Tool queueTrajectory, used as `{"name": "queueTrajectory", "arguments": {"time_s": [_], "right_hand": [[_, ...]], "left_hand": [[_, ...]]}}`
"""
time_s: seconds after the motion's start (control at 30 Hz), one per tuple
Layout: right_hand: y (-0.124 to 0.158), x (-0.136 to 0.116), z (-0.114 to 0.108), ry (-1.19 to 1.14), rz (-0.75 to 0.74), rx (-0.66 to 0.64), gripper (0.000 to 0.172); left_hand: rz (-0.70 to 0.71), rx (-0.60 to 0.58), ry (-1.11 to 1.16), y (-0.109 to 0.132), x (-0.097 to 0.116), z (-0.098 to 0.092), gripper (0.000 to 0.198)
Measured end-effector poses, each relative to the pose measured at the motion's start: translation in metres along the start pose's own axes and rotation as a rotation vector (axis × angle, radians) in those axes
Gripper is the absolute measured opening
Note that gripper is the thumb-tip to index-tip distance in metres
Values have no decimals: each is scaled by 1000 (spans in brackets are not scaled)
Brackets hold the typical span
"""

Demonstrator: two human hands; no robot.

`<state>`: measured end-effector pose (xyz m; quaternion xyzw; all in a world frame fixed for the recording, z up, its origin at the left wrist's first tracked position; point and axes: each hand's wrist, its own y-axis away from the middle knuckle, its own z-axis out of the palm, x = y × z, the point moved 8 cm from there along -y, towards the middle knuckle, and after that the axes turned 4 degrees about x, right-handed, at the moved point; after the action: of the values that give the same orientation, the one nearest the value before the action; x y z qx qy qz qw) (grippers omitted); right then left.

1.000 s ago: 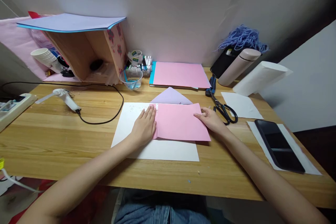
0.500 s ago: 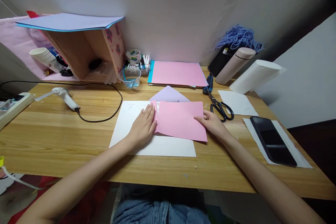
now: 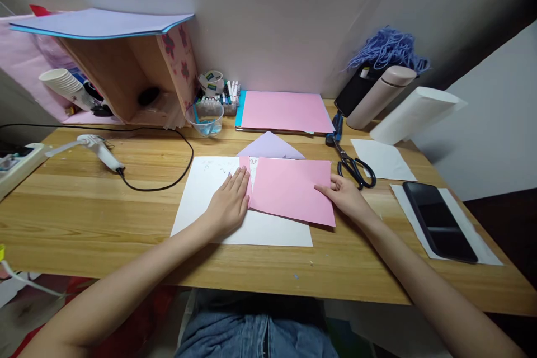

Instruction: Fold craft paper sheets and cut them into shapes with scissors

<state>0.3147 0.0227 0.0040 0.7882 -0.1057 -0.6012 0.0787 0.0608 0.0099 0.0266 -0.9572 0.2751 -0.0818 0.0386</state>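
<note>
A folded pink paper sheet (image 3: 289, 189) lies on a white sheet (image 3: 201, 201) in the middle of the wooden desk (image 3: 126, 224). My left hand (image 3: 229, 204) lies flat, fingers stretched, on the white sheet with its fingertips against the pink paper's left fold. My right hand (image 3: 346, 196) rests on the pink paper's right edge, fingers pressed on it. A lilac paper triangle (image 3: 271, 147) peeks out behind the pink paper.
Black scissors (image 3: 352, 165) lie right of the paper. A phone (image 3: 438, 221) rests on white paper at the right. A glue gun (image 3: 98, 151) with black cord lies left. At the back stand pink sheets (image 3: 285, 112), a plastic cup (image 3: 205, 118), markers, a bottle (image 3: 380, 98).
The pink paper has turned slightly clockwise, its right end sliding toward me with my right hand. A narrow gap has opened at its left fold. My left hand stays in place.
</note>
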Motion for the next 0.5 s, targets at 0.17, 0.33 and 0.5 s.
{"name": "queueTrajectory", "arguments": {"time_s": [0.17,0.33,0.5], "right_hand": [[10,0,-1,-11,3,-19,40],[16,3,-2,67,19,-62,35],[23,8,-7,44,46,-4,39]], "left_hand": [[-1,-13,-20,0,0,1,55],[-1,-32,-37,0,0,3,55],[0,-20,-22,0,0,2,55]]}}
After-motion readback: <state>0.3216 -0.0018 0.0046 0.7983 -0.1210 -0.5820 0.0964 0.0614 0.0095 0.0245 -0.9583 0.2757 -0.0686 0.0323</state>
